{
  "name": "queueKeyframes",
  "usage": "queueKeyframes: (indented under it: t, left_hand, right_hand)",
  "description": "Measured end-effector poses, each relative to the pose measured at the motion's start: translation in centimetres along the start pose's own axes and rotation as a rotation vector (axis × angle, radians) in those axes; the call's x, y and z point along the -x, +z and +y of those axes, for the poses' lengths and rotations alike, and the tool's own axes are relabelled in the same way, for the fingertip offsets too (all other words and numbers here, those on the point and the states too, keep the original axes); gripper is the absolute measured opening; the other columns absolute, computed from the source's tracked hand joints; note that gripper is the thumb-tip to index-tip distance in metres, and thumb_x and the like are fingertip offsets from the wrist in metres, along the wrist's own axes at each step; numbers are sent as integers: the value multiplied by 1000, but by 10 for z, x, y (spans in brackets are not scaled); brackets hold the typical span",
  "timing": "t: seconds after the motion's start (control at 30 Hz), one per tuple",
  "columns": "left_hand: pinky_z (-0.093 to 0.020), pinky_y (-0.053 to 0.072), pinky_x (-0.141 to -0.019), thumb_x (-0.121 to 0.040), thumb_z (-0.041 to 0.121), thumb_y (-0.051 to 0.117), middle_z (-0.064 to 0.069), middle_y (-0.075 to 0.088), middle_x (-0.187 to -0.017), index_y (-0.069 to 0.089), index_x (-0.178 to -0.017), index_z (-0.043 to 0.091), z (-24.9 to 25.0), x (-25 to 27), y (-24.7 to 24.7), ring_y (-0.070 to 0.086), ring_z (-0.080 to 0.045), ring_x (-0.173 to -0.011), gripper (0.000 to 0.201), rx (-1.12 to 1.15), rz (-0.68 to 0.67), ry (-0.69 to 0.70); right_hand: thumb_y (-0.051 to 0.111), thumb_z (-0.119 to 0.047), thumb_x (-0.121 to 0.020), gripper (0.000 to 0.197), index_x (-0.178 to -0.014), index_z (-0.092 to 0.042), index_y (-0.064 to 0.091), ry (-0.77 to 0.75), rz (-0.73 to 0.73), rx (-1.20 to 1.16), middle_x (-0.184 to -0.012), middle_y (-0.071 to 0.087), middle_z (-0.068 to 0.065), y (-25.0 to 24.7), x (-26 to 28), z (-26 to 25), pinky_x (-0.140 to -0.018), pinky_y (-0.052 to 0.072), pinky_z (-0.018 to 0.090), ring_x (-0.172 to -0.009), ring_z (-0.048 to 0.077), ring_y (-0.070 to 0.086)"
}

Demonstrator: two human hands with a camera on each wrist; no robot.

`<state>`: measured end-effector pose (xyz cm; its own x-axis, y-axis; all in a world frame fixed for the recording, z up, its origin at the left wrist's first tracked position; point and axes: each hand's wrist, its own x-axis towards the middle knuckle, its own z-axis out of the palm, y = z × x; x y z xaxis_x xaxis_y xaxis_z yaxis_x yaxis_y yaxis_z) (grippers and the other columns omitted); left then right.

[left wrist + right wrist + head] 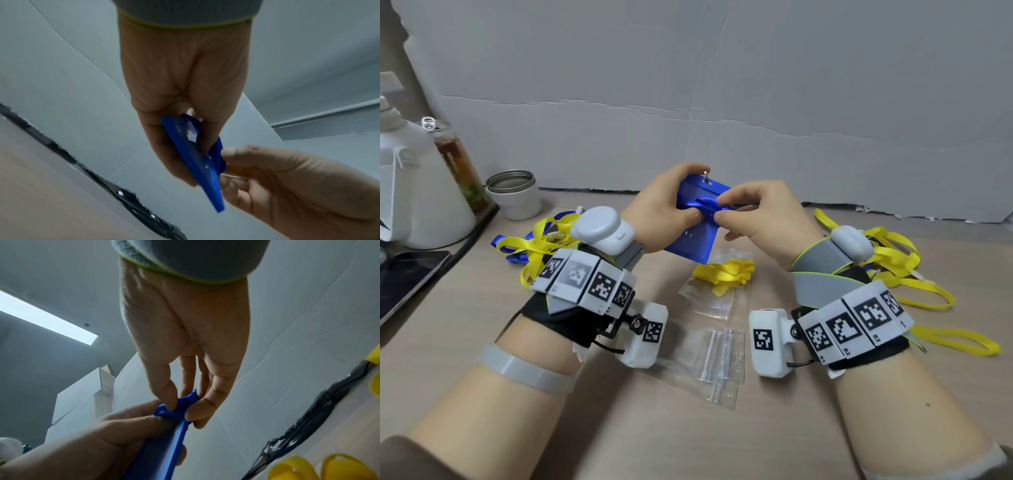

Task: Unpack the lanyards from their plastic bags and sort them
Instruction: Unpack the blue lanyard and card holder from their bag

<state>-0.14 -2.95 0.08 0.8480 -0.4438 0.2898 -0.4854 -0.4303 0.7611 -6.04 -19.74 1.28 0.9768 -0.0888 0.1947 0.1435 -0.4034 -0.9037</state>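
The left hand [664, 209] is raised above the table [688, 438], fingers curled round the blue badge holder [697, 240] — long axis tilting down toward the wrists. Just right, the right hand [760, 219] pinches the blue lanyard [709, 205] bunched on its face.

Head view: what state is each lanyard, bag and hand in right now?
Blue lanyard pack: lifted off the table, held in both hands.
Left hand: holds the pack in a curled grip.
Right hand: pinches the blue ribbon.
Bagged yellow lanyard: still in its bag, lying flat.
Empty clear bags: flat on the table.
Loose yellow lanyards: unpacked, at right.
Mixed lanyard heap: unpacked, at left.
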Motion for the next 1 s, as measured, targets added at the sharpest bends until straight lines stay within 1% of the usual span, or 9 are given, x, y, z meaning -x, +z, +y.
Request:
queueKeyframes:
  t: [0.23, 0.37, 0.5, 0.6, 0.73, 0.8, 0.87, 0.93, 1.0]
  left_hand:
    - [-26, 53, -85, -92, 12, 61, 2, 59, -126, 46, -139, 25, -2, -2, 7, 62, -17, -101, 51, 114, 76, -21]
    - [-29, 52, -88, -87, 12, 65, -4, 63, -126, 47, -138, 28, -3, -2, 5, 66, -20, -101, 57, 302, 42, -68]
    - [-32, 55, -80, -91, -4, 61, -8, 71, -104, 43, -143, 21, 0, -1, 0, 68, -19, -86, 61, 553, 76, -151]
    - [-28, 55, -72, -85, -10, 64, -7, 74, -90, 38, -146, 20, 3, 1, -7, 69, -16, -76, 72, 633, -24, -160]
    - [-25, 57, -75, -76, -5, 76, -5, 75, -103, 28, -151, 24, 6, 8, -9, 71, -15, -84, 94, 369, -290, -152]
    - [-22, 57, -70, -80, 0, 75, -4, 74, -105, 32, -150, 25, 6, 9, -7, 70, -12, -80, 85, 184, -353, -187]
    - [-23, 57, -71, -82, 7, 74, -2, 76, -100, 47, -139, 25, 4, 10, -8, 71, -15, -80, 66, 14, -381, -197]
    - [-24, 56, -72, -83, 12, 72, 4, 76, -89, 64, -117, 27, 2, 9, -9, 71, -19, -83, 37, -82, -360, -171]
    - [-11, 47, -59, -85, 11, 69, 18, 69, -69, 68, -89, 31, 2, 9, -12, 64, -6, -68, 20, -119, -300, -131]
  right_hand:
    - [71, -3, -85, 8, -93, -3, 70, -26, 57, -74, -90, 71, 12, -2, -6, 5, -63, 58, 29, -68, 16, 66]
    - [69, -1, -87, 7, -93, 2, 67, 19, 81, -257, -91, 70, 20, -4, -6, 6, -64, 57, 29, -73, 23, 69]
    - [59, 0, -93, 7, -87, -2, 61, 94, 112, -541, -86, 69, 15, -8, -6, 4, -64, 58, 28, -76, 24, 72]
    - [55, -1, -96, 12, -85, -3, 60, 145, 135, -660, -85, 69, 15, -9, -8, 5, -66, 59, 31, -74, 24, 71]
    - [53, -2, -98, 11, -88, -2, 58, 180, 173, -748, -80, 69, 13, -10, -11, 10, -75, 61, 40, -77, 25, 72]
    - [51, -2, -99, 10, -90, -2, 56, 179, 190, -788, -77, 69, 13, -12, -11, 10, -77, 61, 43, -78, 27, 72]
    - [49, -2, -99, 9, -93, -2, 55, 164, 201, -829, -76, 67, 12, -13, -10, 9, -75, 61, 43, -78, 27, 72]
    - [48, -3, -100, 9, -94, -2, 54, 140, 200, -873, -78, 65, 13, -14, -10, 7, -73, 61, 44, -75, 26, 70]
    - [47, -3, -101, 11, -92, -3, 54, 122, 208, -911, -77, 62, 12, -15, -11, 5, -70, 61, 44, -70, 24, 68]
